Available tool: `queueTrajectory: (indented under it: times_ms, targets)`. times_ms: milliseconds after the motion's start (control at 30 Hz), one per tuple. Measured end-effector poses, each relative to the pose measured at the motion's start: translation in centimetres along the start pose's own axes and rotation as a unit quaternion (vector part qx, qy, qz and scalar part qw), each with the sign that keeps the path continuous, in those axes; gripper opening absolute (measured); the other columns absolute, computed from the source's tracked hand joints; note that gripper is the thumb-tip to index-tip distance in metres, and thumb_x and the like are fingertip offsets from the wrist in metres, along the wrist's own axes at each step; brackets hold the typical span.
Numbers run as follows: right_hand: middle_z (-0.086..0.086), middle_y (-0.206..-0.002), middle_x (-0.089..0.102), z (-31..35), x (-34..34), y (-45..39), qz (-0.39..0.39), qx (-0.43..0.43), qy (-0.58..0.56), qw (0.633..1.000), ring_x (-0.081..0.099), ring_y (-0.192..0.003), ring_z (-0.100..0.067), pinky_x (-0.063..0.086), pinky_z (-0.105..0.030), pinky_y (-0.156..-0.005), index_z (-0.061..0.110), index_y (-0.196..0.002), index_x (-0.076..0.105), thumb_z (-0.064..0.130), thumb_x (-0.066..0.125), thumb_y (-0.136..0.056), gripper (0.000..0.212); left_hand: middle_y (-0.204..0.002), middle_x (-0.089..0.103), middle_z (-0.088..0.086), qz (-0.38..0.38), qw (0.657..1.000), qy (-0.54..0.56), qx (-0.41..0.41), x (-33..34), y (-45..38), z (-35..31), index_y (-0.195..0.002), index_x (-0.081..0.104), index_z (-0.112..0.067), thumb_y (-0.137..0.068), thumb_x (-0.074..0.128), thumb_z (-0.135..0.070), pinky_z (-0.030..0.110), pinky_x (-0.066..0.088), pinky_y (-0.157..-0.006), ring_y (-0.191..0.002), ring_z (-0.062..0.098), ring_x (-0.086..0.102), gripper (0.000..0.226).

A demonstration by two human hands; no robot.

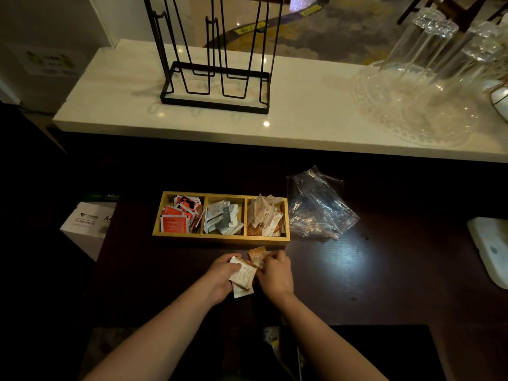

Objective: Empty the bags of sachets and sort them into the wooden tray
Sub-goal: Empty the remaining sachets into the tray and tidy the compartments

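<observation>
Nearest the camera, two bare forearms reach in from six o'clock over a dark table [357,270]. The left hand [222,276] has its fingers curled around a small stack of white sachets [243,279], thumb pressed on top. The right hand [275,273], just beside it at three o'clock, pinches brown sachets [257,255] between thumb and fingertips (how many it holds cannot be told); these brown ones touch the white stack.

Just past the hands, at twelve o'clock, lies the wooden tray [220,239] with three compartments. The left one holds red sachets [178,215], the middle one pale grey and white sachets [222,217], and the right one a heap of tan and brown sachets [265,217] rising above the rim.

At the tray's three o'clock, close to its end wall, sits a crumpled clear plastic bag [319,207], lying flat. At the tray's nine o'clock, well apart, a white box [88,218] stands off the table edge.

Farther off, a pale counter [302,105] carries a black wire rack [217,64] and, toward two o'clock, upturned glasses [428,50] on a clear glass platter [412,114].
</observation>
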State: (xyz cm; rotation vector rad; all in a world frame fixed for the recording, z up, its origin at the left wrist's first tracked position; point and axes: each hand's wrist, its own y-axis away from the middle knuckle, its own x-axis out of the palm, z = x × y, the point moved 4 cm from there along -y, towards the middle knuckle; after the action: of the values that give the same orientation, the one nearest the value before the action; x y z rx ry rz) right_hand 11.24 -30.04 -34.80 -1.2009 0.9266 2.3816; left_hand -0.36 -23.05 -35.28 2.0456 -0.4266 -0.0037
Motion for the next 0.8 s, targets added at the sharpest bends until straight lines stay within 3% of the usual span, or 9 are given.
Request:
queueTrajectory:
  times_ms: [167,367,433,567,633,733,800]
  targets:
    - [-0.007,-0.147,0.03,0.0,0.2,0.3,-0.009,-0.032,0.003,0.999,0.03,-0.132,-0.024,0.034,-0.031,-0.11,0.011,-0.132,0.049,0.027,0.056,-0.091,0.045,-0.094,0.062,0.017,0.013,1.0,-0.021,-0.004,0.2,0.2,0.3,-0.124,0.054,-0.003,-0.093,0.041,0.01,0.043,0.05,-0.072,-0.083,0.031,0.061,0.035]
    - [-0.008,-0.131,0.043,-0.7,-1.2,-1.1,-0.034,0.052,-0.035,0.997,0.046,-0.118,-0.026,0.042,-0.035,-0.099,0.011,-0.106,0.066,0.031,0.064,-0.086,0.028,-0.11,0.062,0.022,-0.006,1.0,0.011,0.015,-0.3,0.0,-0.9,-0.118,0.055,-0.005,-0.094,0.042,0.009,0.043,0.051,-0.066,-0.087,0.031,0.062,0.031]
    - [-0.011,-0.129,0.045,-0.2,-1.1,-1.4,-0.018,0.077,-0.068,0.995,0.052,-0.113,-0.029,0.044,-0.035,-0.096,0.01,-0.104,0.066,0.03,0.063,-0.086,0.027,-0.113,0.061,0.023,-0.001,1.0,0.022,0.01,0.0,-0.1,-1.3,-0.118,0.055,-0.006,-0.093,0.042,0.009,0.044,0.051,-0.068,-0.09,0.032,0.062,0.032]
    - [-0.015,-0.11,0.067,0.9,-0.7,-1.9,0.045,0.106,-0.134,0.984,0.062,-0.104,-0.03,0.05,-0.037,-0.084,0.005,-0.101,0.067,0.026,0.059,-0.089,0.026,-0.112,0.06,0.023,0.006,0.999,0.036,-0.003,0.8,0.2,-1.5,-0.12,0.054,-0.006,-0.094,0.039,0.009,0.047,0.05,-0.069,-0.09,0.034,0.061,0.033]
    - [-0.009,-0.108,0.068,0.2,-0.7,-1.6,0.053,0.128,-0.198,0.97,0.064,-0.095,-0.023,0.051,-0.035,-0.079,0.009,-0.106,0.064,0.027,0.064,-0.087,0.026,-0.118,0.058,0.026,0.013,0.999,0.046,-0.009,0.4,0.4,-1.4,-0.121,0.053,-0.004,-0.094,0.039,0.011,0.051,0.049,-0.075,-0.098,0.037,0.059,0.034]
    - [-0.003,-0.107,0.066,-1.3,-2.2,-0.7,0.0,0.153,-0.302,0.941,0.062,-0.091,-0.016,0.052,-0.033,-0.077,0.016,-0.106,0.059,0.022,0.075,-0.078,0.033,-0.12,0.057,0.027,0.029,0.996,0.086,-0.005,-0.5,0.6,-1.4,-0.115,0.056,-0.003,-0.092,0.037,0.015,0.048,0.049,-0.076,-0.104,0.039,0.056,0.034]
    - [-0.007,-0.103,0.068,-1.8,-3.6,-0.2,0.015,0.173,-0.408,0.897,0.066,-0.086,-0.017,0.054,-0.029,-0.066,0.013,-0.104,0.059,0.019,0.078,-0.075,0.035,-0.119,0.057,0.027,0.033,0.995,0.099,0.011,-1.0,0.7,-1.6,-0.115,0.056,-0.005,-0.09,0.036,0.017,0.046,0.049,-0.076,-0.105,0.039,0.056,0.038]
